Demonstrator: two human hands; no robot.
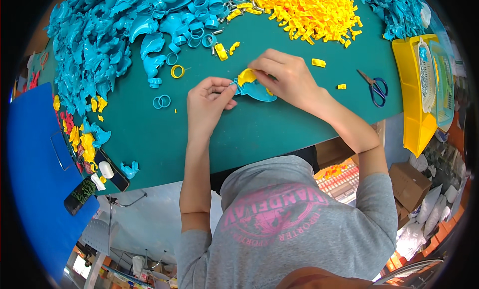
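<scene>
Over the green tabletop, both hands work on one blue curved plastic part [259, 93] with a yellow plastic piece [246, 77] set against its upper left. My left hand [212, 97] pinches the part's left end between thumb and fingers. From the right, my right hand [285, 74] is closed at the yellow piece, its fingers bent over the part. What lies under those fingertips is partly hidden. Just beyond the hands are a small yellow clip-like piece [221, 52] and a yellow ring [177, 71]. Two blue rings [162, 101] rest left of my left hand.
A large heap of blue plastic parts [90, 54] covers the far left. Yellow pieces [309, 12] are piled at the back. Scissors [376, 88] lie to the right, near a yellow bin [411, 99]. A phone [115, 172] sits at the left front edge.
</scene>
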